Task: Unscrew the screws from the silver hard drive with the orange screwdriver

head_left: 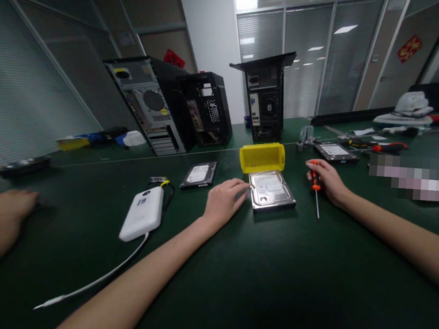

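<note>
A silver hard drive (272,188) lies label up on the green table. My left hand (224,200) is at its left edge, fingers bent together with the fingertips on the drive; the undersides of the fingers are hidden. To the right of the drive, my right hand (325,179) is closed around the orange and black handle of a screwdriver (317,204), whose metal shaft points down toward the table, apart from the drive. A yellow plastic box (262,158) stands just behind the drive. Another hard drive (199,175) lies left of my left hand.
A white handheld device (143,214) with a cable lies to the left. Another person's hand (6,207) rests at the far left. Computer cases (152,104) stand at the back. At right are a third hard drive (335,152), pliers (389,146) and a clear container (306,135).
</note>
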`<state>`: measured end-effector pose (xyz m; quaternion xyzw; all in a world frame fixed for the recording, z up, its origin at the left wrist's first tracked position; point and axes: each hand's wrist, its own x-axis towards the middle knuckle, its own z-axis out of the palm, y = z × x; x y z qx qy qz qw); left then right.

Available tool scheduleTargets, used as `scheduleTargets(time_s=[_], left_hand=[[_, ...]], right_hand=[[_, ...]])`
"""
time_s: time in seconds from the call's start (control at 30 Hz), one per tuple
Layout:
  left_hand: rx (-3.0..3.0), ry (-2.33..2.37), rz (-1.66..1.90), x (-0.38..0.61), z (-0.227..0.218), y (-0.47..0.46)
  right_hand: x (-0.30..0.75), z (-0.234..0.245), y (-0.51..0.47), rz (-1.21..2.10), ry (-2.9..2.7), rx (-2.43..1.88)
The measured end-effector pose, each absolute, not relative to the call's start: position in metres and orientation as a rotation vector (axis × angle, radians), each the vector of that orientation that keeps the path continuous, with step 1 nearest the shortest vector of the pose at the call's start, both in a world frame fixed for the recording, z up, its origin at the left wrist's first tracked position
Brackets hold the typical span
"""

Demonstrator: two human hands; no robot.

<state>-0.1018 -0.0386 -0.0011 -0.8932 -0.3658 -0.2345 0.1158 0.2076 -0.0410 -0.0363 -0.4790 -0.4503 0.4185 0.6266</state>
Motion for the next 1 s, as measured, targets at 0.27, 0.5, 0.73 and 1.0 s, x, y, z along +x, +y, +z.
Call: scheduleTargets(time_s=[0.27,0.5,0.73,1.0], left_hand=[[-2.634,-1.130,-0.659,-0.102,-0.004,-0.036],[-2.636,-1.135,-0.655,-0.102,-0.005,-0.035],[-2.638,-1.126,-0.640,-0.102,-0.005,-0.035],[-2.649,-1.160,-0.671,-0.102,-0.004,-0.037]], right_hand=[[0.207,-0.038,-0.041,0.954,-1.038,-1.091],[0.205,-0.036,-0.043,0.979,-0.980,-1.006],[0.198,-0.011,-0.042,1.032,-0.725,-0.910],[0.137,0.031,-0.029,0.986,-1.013,-0.797]])
